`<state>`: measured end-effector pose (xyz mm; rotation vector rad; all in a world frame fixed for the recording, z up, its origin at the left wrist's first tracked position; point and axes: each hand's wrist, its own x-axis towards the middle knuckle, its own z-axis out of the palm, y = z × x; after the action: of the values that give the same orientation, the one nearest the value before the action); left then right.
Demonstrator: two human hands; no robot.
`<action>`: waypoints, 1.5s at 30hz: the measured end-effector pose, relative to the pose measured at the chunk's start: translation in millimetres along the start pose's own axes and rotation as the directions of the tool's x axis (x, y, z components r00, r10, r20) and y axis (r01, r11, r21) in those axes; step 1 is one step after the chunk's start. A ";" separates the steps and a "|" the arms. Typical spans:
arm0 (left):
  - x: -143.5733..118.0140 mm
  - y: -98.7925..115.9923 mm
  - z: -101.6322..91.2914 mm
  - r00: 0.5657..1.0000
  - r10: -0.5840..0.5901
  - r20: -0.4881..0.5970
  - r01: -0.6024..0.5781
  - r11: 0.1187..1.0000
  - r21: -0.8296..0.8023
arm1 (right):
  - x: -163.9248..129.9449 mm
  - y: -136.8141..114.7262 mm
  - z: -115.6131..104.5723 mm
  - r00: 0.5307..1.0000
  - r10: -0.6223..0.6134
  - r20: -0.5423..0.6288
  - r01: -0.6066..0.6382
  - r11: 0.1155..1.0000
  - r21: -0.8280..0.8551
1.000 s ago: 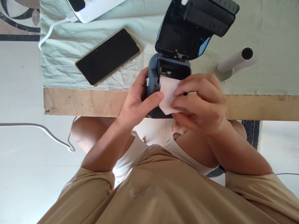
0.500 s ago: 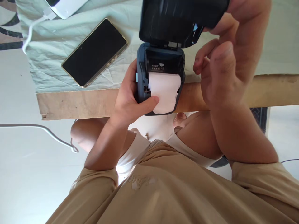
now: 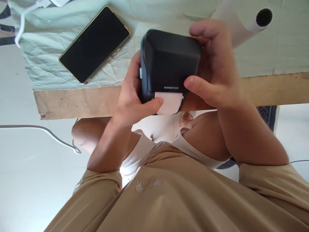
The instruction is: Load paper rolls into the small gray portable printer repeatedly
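Note:
A dark label printer marked NIIMBOT is held over the table's front edge, its black lid down. From under the lid's front edge sticks a strip of white label paper, with a ragged right side. My left hand wraps the printer's left side, near a light blue button, its thumb pressing on the paper. On the right, my right hand grips the lid's side, thumb on the front corner and fingers curled behind the edge. The roll inside is hidden by the lid.
A phone with a dark screen lies left of the printer on a pale green cloth. At the back right is a white tube with a dark round end. A white cable hangs at left. Wooden table edge runs across.
The printer's lid has swung down from raised and now covers the paper roll. My right hand has come down and left with it. My left hand keeps its hold.

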<state>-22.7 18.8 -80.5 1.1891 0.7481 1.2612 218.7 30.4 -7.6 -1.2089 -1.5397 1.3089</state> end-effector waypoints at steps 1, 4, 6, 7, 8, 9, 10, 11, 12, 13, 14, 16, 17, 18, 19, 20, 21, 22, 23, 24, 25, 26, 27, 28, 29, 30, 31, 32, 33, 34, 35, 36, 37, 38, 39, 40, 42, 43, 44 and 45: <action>0.4 -0.6 -0.3 1.000 0.012 0.025 -0.013 1.000 0.020 | -0.1 1.4 1.0 0.998 -0.051 0.042 0.050 0.998 0.035; -0.1 4.4 2.2 0.999 -0.051 -0.006 0.051 0.998 0.035 | 0.9 6.0 3.9 0.986 -0.126 0.112 0.112 0.986 0.128; -1.6 12.9 6.2 0.996 -0.077 -0.036 0.078 0.997 0.014 | 2.4 8.0 5.1 0.987 -0.104 0.124 0.088 0.988 0.130; -2.2 17.4 8.4 0.996 -0.072 -0.044 0.072 0.997 -0.004 | 3.2 8.5 5.3 0.988 -0.090 0.126 0.074 0.989 0.126; -2.6 21.2 10.4 0.996 -0.087 -0.026 0.087 0.996 -0.014 | 4.0 8.5 5.2 0.989 -0.077 0.127 0.061 0.990 0.124; -2.7 24.0 12.1 0.994 -0.107 -0.014 0.107 0.994 -0.012 | 4.6 8.2 5.0 0.990 -0.065 0.128 0.049 0.991 0.127; -2.5 25.4 13.5 0.990 -0.144 -0.009 0.144 0.990 0.002 | 5.0 7.7 4.6 0.991 -0.053 0.124 0.037 0.991 0.132; -2.2 25.5 14.7 0.994 -0.107 -0.016 0.107 0.994 0.003 | 5.0 6.9 4.2 0.992 -0.041 0.115 0.024 0.990 0.138; -2.0 24.7 15.8 0.997 -0.071 -0.026 0.071 0.997 0.007 | 4.7 6.2 3.9 0.994 -0.027 0.109 0.012 0.990 0.141; -1.9 23.5 16.9 0.996 -0.076 -0.036 0.077 0.997 0.023 | 4.2 5.6 3.6 0.994 -0.016 0.108 0.001 0.990 0.139; -1.9 22.2 17.9 0.993 -0.094 -0.068 0.098 0.994 0.045 | 3.7 5.2 3.5 0.994 -0.014 0.106 0.000 0.991 0.134; -2.1 20.6 19.7 0.988 -0.116 -0.105 0.124 0.989 0.077 | 3.3 5.6 3.8 0.992 -0.031 0.119 0.017 0.993 0.113; -2.0 20.3 20.2 0.987 -0.121 -0.110 0.131 0.987 0.089 | 3.5 6.3 4.3 0.991 -0.052 0.123 0.039 0.994 0.103; -1.5 20.2 20.3 0.988 -0.120 -0.101 0.130 0.987 0.099 | 3.9 7.4 5.0 0.989 -0.078 0.123 0.067 0.993 0.093; -0.8 20.2 20.0 0.990 -0.116 -0.084 0.125 0.987 0.106 | 4.6 8.6 5.8 0.987 -0.107 0.123 0.098 0.992 0.080; 0.2 20.1 19.3 0.991 -0.113 -0.066 0.120 0.987 0.110 | 5.5 9.9 6.6 0.983 -0.136 0.124 0.129 0.990 0.064; 1.2 20.0 18.4 0.993 -0.109 -0.052 0.114 0.987 0.113 | 6.4 11.2 7.3 0.978 -0.166 0.129 0.161 0.986 0.046; 1.9 19.9 17.5 0.994 -0.105 -0.042 0.109 0.988 0.114 | 7.2 12.5 7.9 0.971 -0.195 0.135 0.193 0.981 0.029; 2.3 19.9 16.7 0.994 -0.100 -0.040 0.104 0.988 0.113 | 7.9 13.7 8.4 0.966 -0.216 0.144 0.216 0.976 0.012; 2.3 19.9 16.1 0.994 -0.098 -0.045 0.102 0.988 0.112 | 8.5 14.9 8.7 0.962 -0.228 0.153 0.231 0.973 -0.003; 1.8 20.1 15.7 0.994 -0.095 -0.048 0.099 0.989 0.110 | 8.9 16.1 8.8 0.958 -0.237 0.158 0.242 0.970 -0.012; 1.0 20.5 15.7 0.995 -0.090 -0.050 0.095 0.990 0.108 | 9.2 17.3 8.9 0.957 -0.242 0.161 0.248 0.969 -0.017; -0.1 21.0 15.9 0.995 -0.085 -0.049 0.089 0.991 0.104 | 9.3 18.5 8.9 0.956 -0.244 0.163 0.250 0.968 -0.019; -1.3 21.6 16.4 0.996 -0.079 -0.049 0.083 0.992 0.098 | 9.1 19.5 8.7 0.956 -0.242 0.166 0.248 0.968 -0.022; -2.3 22.3 17.1 0.996 -0.073 -0.049 0.077 0.993 0.089 | 8.8 20.1 8.4 0.957 -0.239 0.167 0.246 0.969 -0.025; -3.1 23.2 18.1 0.996 -0.069 -0.052 0.073 0.994 0.077 | 8.2 20.3 8.0 0.957 -0.237 0.166 0.245 0.969 -0.034; -3.5 24.2 19.4 0.996 -0.066 -0.054 0.069 0.996 0.061 | 7.3 19.8 7.4 0.959 -0.236 0.157 0.247 0.968 -0.051; -3.5 25.4 20.8 0.997 -0.058 -0.048 0.060 0.997 0.039 | 6.2 18.7 6.7 0.960 -0.242 0.141 0.254 0.964 -0.078; -3.0 26.7 22.5 0.998 -0.054 -0.039 0.054 0.999 0.007 | 4.9 17.1 5.9 0.960 -0.254 0.118 0.267 0.957 -0.116; -2.2 28.1 24.2 0.998 -0.055 -0.032 0.054 0.998 -0.035 | 3.6 15.2 5.0 0.958 -0.272 0.091 0.284 0.946 -0.159; -1.1 29.7 25.9 0.998 -0.060 -0.033 0.057 0.995 -0.086 | 2.3 13.2 4.1 0.954 -0.295 0.063 0.301 0.932 -0.204; 0.0 31.3 27.6 0.997 -0.065 -0.032 0.061 0.990 -0.129 | 1.1 11.4 3.1 0.947 -0.318 0.043 0.318 0.916 -0.244; 1.0 32.9 29.1 0.997 -0.071 -0.042 0.063 0.985 -0.158 | 0.2 10.0 2.0 0.940 -0.338 0.040 0.336 0.901 -0.275; 1.8 34.5 30.3 0.994 -0.080 -0.069 0.067 0.982 -0.175 | -0.4 8.9 0.7 0.932 -0.358 0.049 0.356 0.885 -0.299; 2.3 36.0 31.4 0.992 -0.083 -0.095 0.067 0.984 -0.168 | -0.7 8.3 -0.6 0.924 -0.377 0.068 0.379 0.869 -0.320; 2.4 37.5 32.2 0.990 -0.079 -0.117 0.060 0.986 -0.155 | -0.9 7.8 -1.9 0.915 -0.392 0.092 0.399 0.849 -0.347; 1.8 40.2 33.5 0.988 -0.066 -0.143 0.048 0.991 -0.126 | -1.2 6.8 -4.4 0.906 -0.403 0.128 0.417 0.802 -0.427; 1.1 41.6 34.2 0.988 -0.056 -0.147 0.039 0.992 -0.120 | -1.6 5.8 -5.3 0.905 -0.402 0.139 0.417 0.777 -0.472; 0.1 43.0 35.0 0.989 -0.046 -0.143 0.030 0.993 -0.114 | -2.2 4.5 -5.8 0.906 -0.398 0.146 0.414 0.754 -0.510; -1.0 44.4 35.8 0.988 -0.048 -0.148 0.032 0.993 -0.110 | -3.1 2.8 -5.8 0.905 -0.397 0.153 0.413 0.735 -0.538</action>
<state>-3.3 4.2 -28.8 0.9957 0.8002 1.3515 225.6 29.0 -9.3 -1.0897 -2.1553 0.5911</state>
